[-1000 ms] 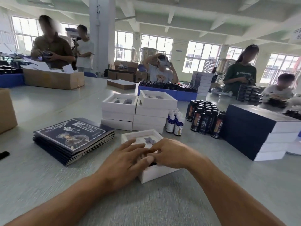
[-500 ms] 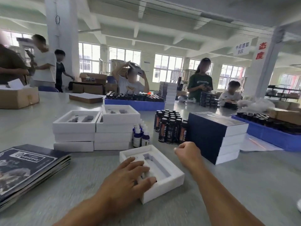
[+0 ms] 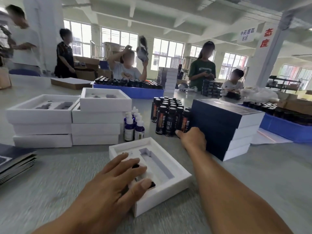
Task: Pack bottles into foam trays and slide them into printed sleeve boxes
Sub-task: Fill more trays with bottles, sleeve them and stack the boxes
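I had left hand (image 3: 116, 179) spread flat on foam tray (image 3: 177, 180), near surface's front edge | right hand (image 3: 192, 139) curled round a dark bottle (image 3: 185, 120) beside stacked boxes (image 3: 224, 125).

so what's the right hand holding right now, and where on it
The right hand has closed on a dark bottle at the near edge of the cluster, around its lower body; the exact grip is hidden.

The foam tray (image 3: 170, 184) lies nearest on the table (image 3: 253, 166). Behind it stand dropper bottles (image 3: 135, 125), with tray stacks (image 3: 70, 122) to their left and tall bottles (image 3: 168, 114) to their right. Right of those sits a box stack (image 3: 224, 125). Sleeves (image 3: 15, 159) lie far left.
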The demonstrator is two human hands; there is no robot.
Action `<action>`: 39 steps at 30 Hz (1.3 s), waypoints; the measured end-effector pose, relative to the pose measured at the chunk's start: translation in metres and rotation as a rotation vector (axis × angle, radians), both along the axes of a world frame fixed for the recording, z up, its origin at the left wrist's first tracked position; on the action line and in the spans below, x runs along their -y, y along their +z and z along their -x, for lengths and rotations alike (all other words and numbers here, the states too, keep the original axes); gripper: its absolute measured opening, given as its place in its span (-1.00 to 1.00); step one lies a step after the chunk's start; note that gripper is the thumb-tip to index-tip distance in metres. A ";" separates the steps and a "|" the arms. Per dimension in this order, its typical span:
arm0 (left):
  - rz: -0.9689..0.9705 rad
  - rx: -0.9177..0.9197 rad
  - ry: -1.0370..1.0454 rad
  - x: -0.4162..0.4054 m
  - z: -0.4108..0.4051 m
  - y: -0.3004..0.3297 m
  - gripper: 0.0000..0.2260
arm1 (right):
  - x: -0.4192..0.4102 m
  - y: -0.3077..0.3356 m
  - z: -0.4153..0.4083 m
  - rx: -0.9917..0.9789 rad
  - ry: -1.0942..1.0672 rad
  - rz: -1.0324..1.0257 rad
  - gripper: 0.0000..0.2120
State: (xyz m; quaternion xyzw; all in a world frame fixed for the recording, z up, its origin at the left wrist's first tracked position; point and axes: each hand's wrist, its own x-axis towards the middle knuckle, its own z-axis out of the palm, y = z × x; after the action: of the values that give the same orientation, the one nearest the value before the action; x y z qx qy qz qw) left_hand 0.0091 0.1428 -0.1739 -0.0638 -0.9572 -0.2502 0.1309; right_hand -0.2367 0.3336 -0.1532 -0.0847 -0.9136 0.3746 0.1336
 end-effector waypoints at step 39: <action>0.099 -0.007 0.133 -0.004 -0.039 0.005 -0.57 | 0.016 0.021 -0.198 -0.273 0.645 -0.631 -0.58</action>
State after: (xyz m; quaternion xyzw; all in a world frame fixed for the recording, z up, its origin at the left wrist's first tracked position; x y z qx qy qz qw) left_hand 0.0478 0.1468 -0.1692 -0.0076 -0.9700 -0.1930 0.1474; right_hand -0.0383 0.3181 -0.1321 0.2983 -0.9366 0.1086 0.1484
